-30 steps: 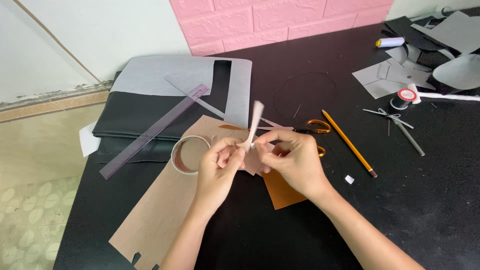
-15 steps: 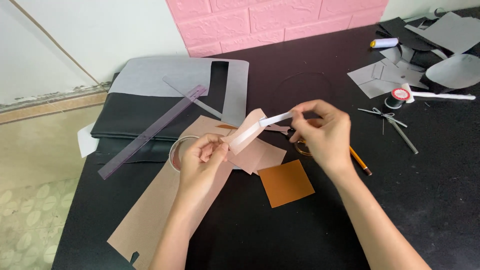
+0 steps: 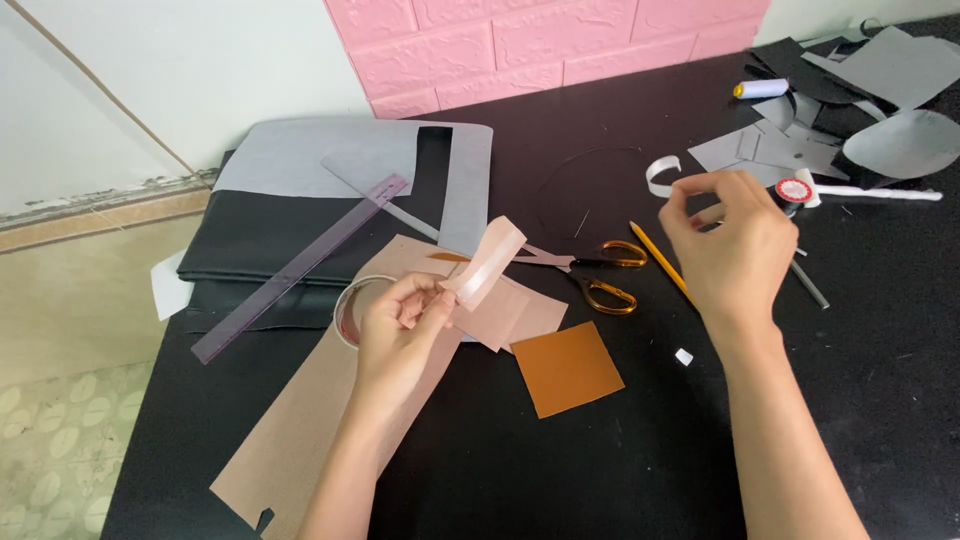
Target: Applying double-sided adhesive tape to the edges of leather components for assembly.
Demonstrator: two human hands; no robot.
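Backing strip (image 3: 662, 172), white and curled, is pinched clear in the right hand (image 3: 735, 245), well right of the orange-handled scissors (image 3: 608, 275). Left of those scissors, the left hand (image 3: 400, 335) grips a pink leather piece (image 3: 487, 262), tape face bared. Peeling looks finished; sticking it down remains.

Both hands are raised, the left (image 3: 405, 325) pinching (thumb against fingers), the right (image 3: 730, 245) likewise pinching farther out.

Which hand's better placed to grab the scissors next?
Right, probably. The right hand hovers just right of the orange-handled scissors, pinching only a curled white strip. The left hand is busy holding a pink piece up off the table.
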